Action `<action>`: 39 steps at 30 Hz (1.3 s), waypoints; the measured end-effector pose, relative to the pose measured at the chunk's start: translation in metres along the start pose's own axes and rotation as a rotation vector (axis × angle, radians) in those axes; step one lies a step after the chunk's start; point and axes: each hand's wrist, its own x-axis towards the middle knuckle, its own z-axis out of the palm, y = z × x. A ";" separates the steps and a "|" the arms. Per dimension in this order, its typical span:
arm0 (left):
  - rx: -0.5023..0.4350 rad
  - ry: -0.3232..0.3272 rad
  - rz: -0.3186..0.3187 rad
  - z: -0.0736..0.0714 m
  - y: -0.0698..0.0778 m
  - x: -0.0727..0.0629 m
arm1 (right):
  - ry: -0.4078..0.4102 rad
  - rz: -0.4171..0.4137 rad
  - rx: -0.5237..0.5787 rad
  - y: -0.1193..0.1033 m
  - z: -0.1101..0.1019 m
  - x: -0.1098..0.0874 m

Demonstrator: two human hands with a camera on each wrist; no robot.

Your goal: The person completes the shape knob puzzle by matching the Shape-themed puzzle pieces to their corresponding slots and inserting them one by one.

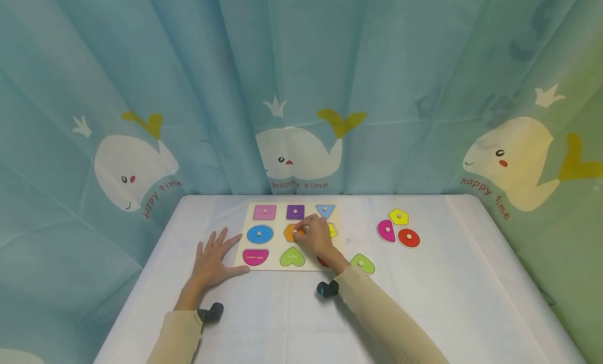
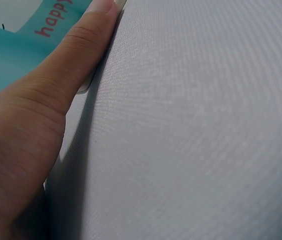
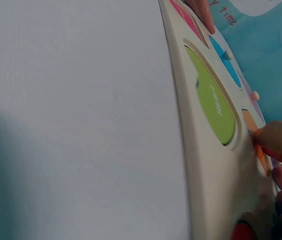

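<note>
A cream puzzle board [image 1: 278,244] lies on the table with colourful shape recesses. My right hand [image 1: 317,238] reaches over its middle and pinches the knob of an orange hexagon piece [image 1: 288,233], which lies at the orange recess; the right wrist view shows the piece [image 3: 262,159] slightly tilted. My left hand [image 1: 212,262] is spread flat at the board's left edge, its thumb [image 2: 76,50] against the near corner. A pink rectangle [image 1: 259,213], purple square [image 1: 290,216], blue triangle [image 1: 321,209] and blue oval [image 1: 266,234] sit in their recesses. The half-round and heart recesses show printed words.
To the right of the board lie a yellow pentagon piece [image 1: 399,221], a magenta half-round piece [image 1: 383,235] and a red round piece [image 1: 410,242]. A green heart piece [image 1: 369,264] lies beside my right wrist. A whale-patterned curtain [image 1: 395,160] hangs behind the white table [image 1: 452,301].
</note>
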 end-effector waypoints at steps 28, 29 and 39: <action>-0.009 -0.001 0.000 0.002 0.001 -0.001 | -0.217 -0.150 0.038 0.020 -0.089 0.001; -0.007 0.000 0.000 0.002 0.001 -0.001 | -0.213 -0.142 0.044 0.022 -0.093 0.001; -0.004 0.004 0.002 0.000 0.001 -0.002 | -0.143 -0.158 0.007 0.045 -0.123 -0.010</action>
